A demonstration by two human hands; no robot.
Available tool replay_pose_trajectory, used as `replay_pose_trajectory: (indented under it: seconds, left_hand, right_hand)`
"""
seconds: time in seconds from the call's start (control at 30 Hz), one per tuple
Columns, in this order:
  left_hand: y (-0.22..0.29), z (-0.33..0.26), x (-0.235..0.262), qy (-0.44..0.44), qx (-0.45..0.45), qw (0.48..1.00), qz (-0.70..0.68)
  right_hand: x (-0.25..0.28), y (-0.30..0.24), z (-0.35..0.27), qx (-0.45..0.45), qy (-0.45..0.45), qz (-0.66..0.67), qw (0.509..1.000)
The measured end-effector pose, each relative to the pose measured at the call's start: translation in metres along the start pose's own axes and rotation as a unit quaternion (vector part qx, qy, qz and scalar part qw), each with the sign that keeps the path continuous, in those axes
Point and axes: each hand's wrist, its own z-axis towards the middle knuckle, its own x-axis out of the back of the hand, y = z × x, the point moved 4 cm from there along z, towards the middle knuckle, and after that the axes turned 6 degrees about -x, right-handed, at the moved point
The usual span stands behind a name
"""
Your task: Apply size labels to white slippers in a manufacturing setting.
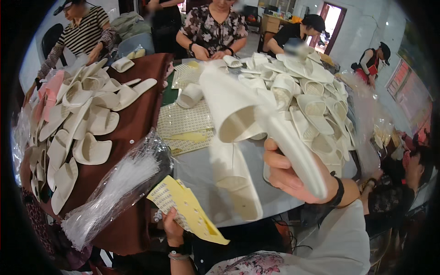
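With our right hand (293,181) at 4 o'clock, we grasp a cream slipper (279,130) near its heel end, fingers curled round the sole, and hold it raised above the grey table (197,170). At 7 o'clock, our left hand (173,229) grips yellow sticker sheets (188,211) by their lower edge. We see 1 loose slipper (236,188) at 6 o'clock, slipper piles at 2 (316,103) and 9 o'clock (82,110), and a clear bag (119,192) of white strands at 8 o'clock.

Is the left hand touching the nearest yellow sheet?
Touching: the head view shows the left hand gripping that yellow sheet at its lower left edge.
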Motion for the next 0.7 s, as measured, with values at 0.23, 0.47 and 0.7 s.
replay_pose_trajectory:
  seconds: [0.23,0.47,0.7]
  left_hand:
    - [-0.01,0.002,0.025,0.035,-0.019,0.999,0.033]
    - [-0.017,-0.003,0.049,0.0,0.045,0.988,0.145]
    - [-0.019,-0.003,0.056,0.049,-0.015,0.981,0.185]
  right_hand:
    - [0.074,0.057,-0.005,0.002,-0.148,0.45,0.881]
    - [0.179,0.223,-0.004,-0.166,-0.039,0.546,0.821]
    - [0.168,0.151,-0.044,0.062,0.24,-0.388,0.888]
